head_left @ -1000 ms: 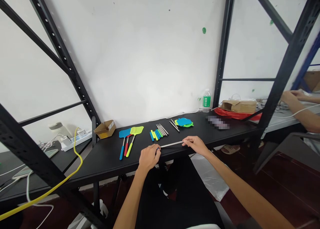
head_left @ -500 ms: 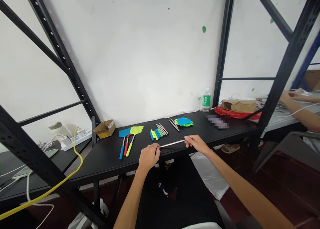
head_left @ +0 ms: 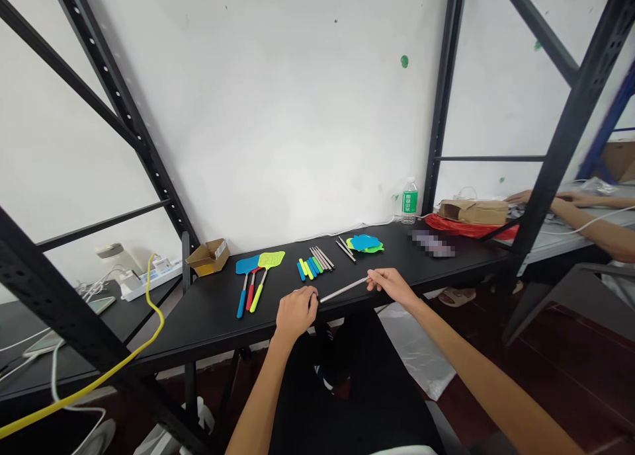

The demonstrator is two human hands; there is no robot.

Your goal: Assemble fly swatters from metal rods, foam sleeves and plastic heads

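Observation:
My right hand (head_left: pixel 389 286) pinches one end of a thin silver rod (head_left: pixel 344 289) at the front edge of the black table. The rod slants down to the left, its other end close beside the fingers of my left hand (head_left: pixel 296 311). My left fingers are curled over, and what they hold is hidden. Just beyond lie several coloured handle grips (head_left: pixel 309 268), a group of silver rods (head_left: pixel 323 258), a few more rods (head_left: pixel 346 250), and stacked blue and green swatter heads (head_left: pixel 366 243). Three whole fly swatters (head_left: pixel 257 289) lie to the left.
A small cardboard box (head_left: pixel 209 256) sits at the table's left end. At the back right are a water bottle (head_left: pixel 409 200), a blurred-out object (head_left: pixel 432 243) and a carton (head_left: pixel 475 211) on red plastic. Black rack posts (head_left: pixel 560 121) flank the table. Another person's arm (head_left: pixel 590 220) shows far right.
The rod's left end has dropped from my left fingers' grasp area to a lower spot beside them. My right hand has shifted slightly right. The other person's hands have moved left.

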